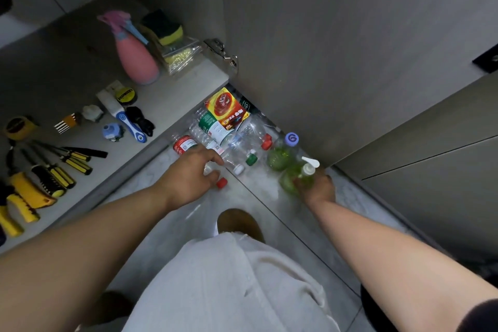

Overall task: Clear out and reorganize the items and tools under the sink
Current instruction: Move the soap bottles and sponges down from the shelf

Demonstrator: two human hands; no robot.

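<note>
On the floor by the open cabinet door lies a heap of clear plastic bottles (237,140) with red, green and white caps. My left hand (192,170) grips the neck of a clear bottle with a red cap (221,183). My right hand (318,188) holds a green pump bottle (296,178) with a white pump, standing on the floor. Beside it stands a green bottle with a purple cap (283,153). A red and yellow packet (226,110) rests on top of the heap.
On the cabinet shelf (167,100) stand a pink spray bottle (136,56), a clear box with sponges (177,54), a tape measure, brushes and yellow-handled screwdrivers (67,162). The grey cabinet door (336,48) stands open at right. My knee and shoe are below.
</note>
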